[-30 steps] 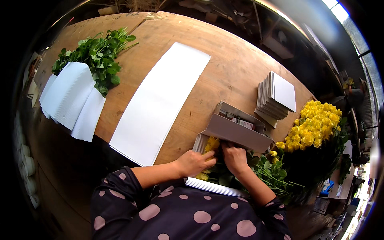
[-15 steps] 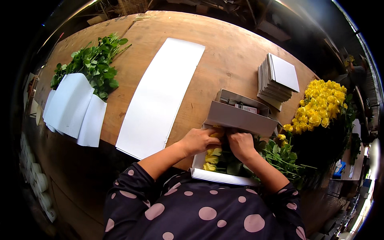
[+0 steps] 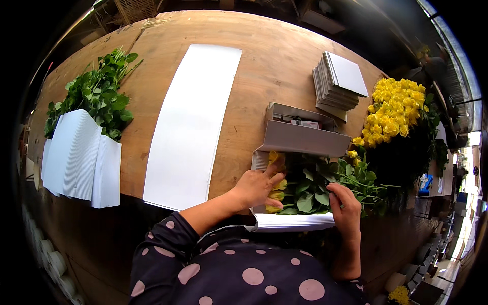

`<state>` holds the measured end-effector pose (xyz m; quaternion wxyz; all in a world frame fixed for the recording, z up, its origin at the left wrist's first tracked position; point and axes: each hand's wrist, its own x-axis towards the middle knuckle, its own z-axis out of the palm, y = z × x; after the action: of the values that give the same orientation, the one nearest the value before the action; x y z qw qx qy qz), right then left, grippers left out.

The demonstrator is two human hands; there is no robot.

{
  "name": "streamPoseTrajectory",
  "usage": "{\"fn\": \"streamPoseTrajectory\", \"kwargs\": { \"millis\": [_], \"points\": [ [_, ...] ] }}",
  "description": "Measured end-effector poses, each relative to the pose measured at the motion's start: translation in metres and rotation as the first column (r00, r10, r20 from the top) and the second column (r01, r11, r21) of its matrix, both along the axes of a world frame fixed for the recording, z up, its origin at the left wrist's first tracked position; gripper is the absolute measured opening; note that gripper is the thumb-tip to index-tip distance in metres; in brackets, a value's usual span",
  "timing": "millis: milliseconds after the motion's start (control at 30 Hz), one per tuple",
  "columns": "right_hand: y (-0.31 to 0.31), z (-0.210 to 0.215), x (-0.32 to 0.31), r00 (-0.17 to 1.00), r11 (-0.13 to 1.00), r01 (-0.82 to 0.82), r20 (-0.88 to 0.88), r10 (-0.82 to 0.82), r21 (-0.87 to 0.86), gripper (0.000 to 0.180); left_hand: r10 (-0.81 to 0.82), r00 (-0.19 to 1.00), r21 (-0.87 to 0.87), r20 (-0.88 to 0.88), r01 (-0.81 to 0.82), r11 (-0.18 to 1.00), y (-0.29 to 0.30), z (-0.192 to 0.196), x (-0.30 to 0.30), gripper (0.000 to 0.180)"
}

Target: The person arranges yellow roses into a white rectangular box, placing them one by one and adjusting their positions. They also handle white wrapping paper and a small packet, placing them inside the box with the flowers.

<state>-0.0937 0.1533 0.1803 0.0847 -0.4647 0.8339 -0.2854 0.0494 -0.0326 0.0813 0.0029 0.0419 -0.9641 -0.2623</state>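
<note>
Roses [image 3: 277, 194] lie on the near side of the box [image 3: 307, 140], yellow heads to the left, leaves [image 3: 306, 202] to the right. The left hand [image 3: 259, 188] rests on the heads, its fingers spread. The right hand [image 3: 346, 206] curls at the leaves; whether it grips any, I cannot tell. Beyond the box stand stacked cards [image 3: 348, 73]; left of it lies a white sheet [image 3: 190, 127], and right of it, more yellow blooms [image 3: 395, 114].

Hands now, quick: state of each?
Left hand: open, fingers spread over the yellow roses.
Right hand: fingers curled beside the green leaves; cannot tell whether it holds anything.
</note>
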Motion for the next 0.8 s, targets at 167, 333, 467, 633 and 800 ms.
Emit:
{"fn": "streamPoseTrajectory", "kwargs": {
  "millis": [167, 333, 467, 633, 800],
  "points": [
    [0.06, -0.027, 0.039, 0.883, 0.873, 0.47, 0.089, -0.462, -0.128, 0.031, -0.003, 1.0, 0.008, 0.029, 0.003, 1.0, 0.001, 0.001, 0.007, 0.076],
    [0.11, -0.078, 0.072, 0.731, 0.755, 0.651, 0.329, -0.598, -0.075, 0.053, -0.006, 1.0, -0.065, 0.021, 0.007, 0.998, 0.003, 0.002, 0.004, 0.077],
    [0.133, -0.1, 0.084, 0.716, 0.898, 0.434, 0.576, -0.394, 0.075, 0.072, 0.021, 0.998, -0.104, 0.067, -0.014, 0.995, 0.008, 0.006, -0.004, 0.082],
    [0.149, -0.076, 0.099, 0.758, 0.959, 0.249, 0.59, -0.278, 0.133, 0.074, 0.063, 0.992, -0.151, 0.108, -0.046, 0.988, 0.011, 0.005, -0.002, 0.077],
    [0.179, -0.039, 0.107, 0.717, 0.97, 0.207, 0.654, -0.24, 0.129, 0.076, 0.08, 0.996, -0.176, 0.038, -0.072, 0.982, 0.019, 0.002, 0.002, 0.076]
  ]
}}
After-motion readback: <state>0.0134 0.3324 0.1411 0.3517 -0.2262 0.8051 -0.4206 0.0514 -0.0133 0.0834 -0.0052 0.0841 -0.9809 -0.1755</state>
